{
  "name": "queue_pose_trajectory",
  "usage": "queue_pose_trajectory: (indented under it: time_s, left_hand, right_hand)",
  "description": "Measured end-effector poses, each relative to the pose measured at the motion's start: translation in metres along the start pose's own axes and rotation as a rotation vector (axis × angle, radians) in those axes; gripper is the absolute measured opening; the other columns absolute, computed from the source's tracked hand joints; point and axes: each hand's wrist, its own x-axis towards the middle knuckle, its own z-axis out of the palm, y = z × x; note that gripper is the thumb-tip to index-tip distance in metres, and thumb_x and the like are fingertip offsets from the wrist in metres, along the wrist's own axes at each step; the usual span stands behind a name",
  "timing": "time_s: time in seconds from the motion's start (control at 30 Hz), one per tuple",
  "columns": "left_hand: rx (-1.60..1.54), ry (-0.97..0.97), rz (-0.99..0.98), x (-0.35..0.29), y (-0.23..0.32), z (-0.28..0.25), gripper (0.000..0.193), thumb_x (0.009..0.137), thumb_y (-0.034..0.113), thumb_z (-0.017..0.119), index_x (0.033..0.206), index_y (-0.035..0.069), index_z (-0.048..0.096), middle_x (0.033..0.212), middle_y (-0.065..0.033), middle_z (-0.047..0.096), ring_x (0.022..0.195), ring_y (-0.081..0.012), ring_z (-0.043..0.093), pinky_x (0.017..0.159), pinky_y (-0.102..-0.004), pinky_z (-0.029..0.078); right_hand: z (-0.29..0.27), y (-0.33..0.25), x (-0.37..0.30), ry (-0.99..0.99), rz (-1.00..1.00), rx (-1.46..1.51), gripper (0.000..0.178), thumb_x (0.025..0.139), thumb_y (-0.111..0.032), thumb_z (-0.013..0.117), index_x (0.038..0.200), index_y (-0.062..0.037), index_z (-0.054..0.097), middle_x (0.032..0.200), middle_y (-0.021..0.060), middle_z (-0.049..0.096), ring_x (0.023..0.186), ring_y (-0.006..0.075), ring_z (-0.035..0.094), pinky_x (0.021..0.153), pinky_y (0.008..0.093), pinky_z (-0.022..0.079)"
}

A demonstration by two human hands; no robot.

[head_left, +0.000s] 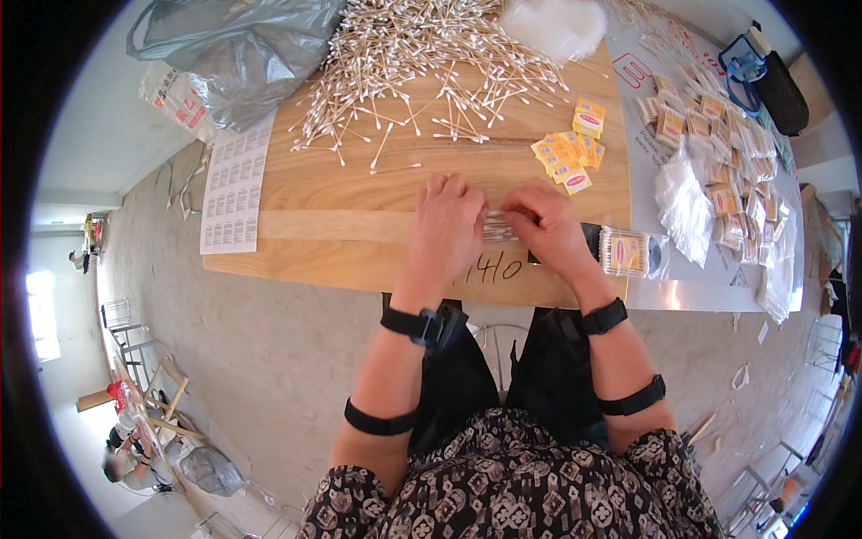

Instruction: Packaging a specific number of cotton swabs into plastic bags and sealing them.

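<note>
My left hand (pixel 446 226) and my right hand (pixel 549 229) work close together over the table's near edge. A small row of cotton swabs (pixel 498 227) lies between them, white tips showing. The left hand's fingers are curled at the row's left end. Thumb and forefinger of the right hand are pinched at its right end. Fingers hide part of the row. Beside my right wrist lies a filled clear packet of cotton swabs (pixel 623 251) with a yellow label, next to a black flat object (pixel 591 241). Several yellow label cards (pixel 567 160) lie beyond my right hand.
A big heap of loose cotton swabs (pixel 404 63) covers the far wooden table (pixel 359 202). A grey plastic bag (pixel 242 67) and a printed sheet (pixel 235 193) are at left. Many filled packets (pixel 723 171) and clear bags (pixel 684 193) lie on the right-hand surface.
</note>
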Motion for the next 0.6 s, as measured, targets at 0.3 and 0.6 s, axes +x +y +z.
queue_pose_trajectory:
  time_s: [0.3, 0.6]
  left_hand:
    - [0.188, -0.1, -0.013, -0.035, 0.032, 0.018, 0.078, 0.083, 0.042, 0.065, 0.141, -0.003, 0.04, 0.149, -0.0206, 0.038, 0.142, -0.0332, 0.028, 0.117, -0.0505, 0.016]
    - [0.26, -0.166, -0.075, -0.048, 0.041, 0.018, 0.087, 0.087, 0.051, 0.059, 0.147, -0.003, 0.028, 0.154, -0.0246, 0.026, 0.146, -0.0363, 0.017, 0.117, -0.0525, 0.012]
  right_hand:
    - [0.014, -0.015, -0.036, 0.491, 0.175, 0.255, 0.015, 0.084, 0.004, 0.062, 0.098, -0.0007, 0.062, 0.09, 0.0019, 0.053, 0.076, 0.0096, 0.049, 0.071, 0.0236, 0.044]
    - [0.021, -0.029, -0.05, 0.55, 0.168, 0.409, 0.016, 0.097, -0.007, 0.055, 0.11, 0.0022, 0.058, 0.119, 0.009, 0.054, 0.106, 0.0153, 0.05, 0.095, 0.0278, 0.04]
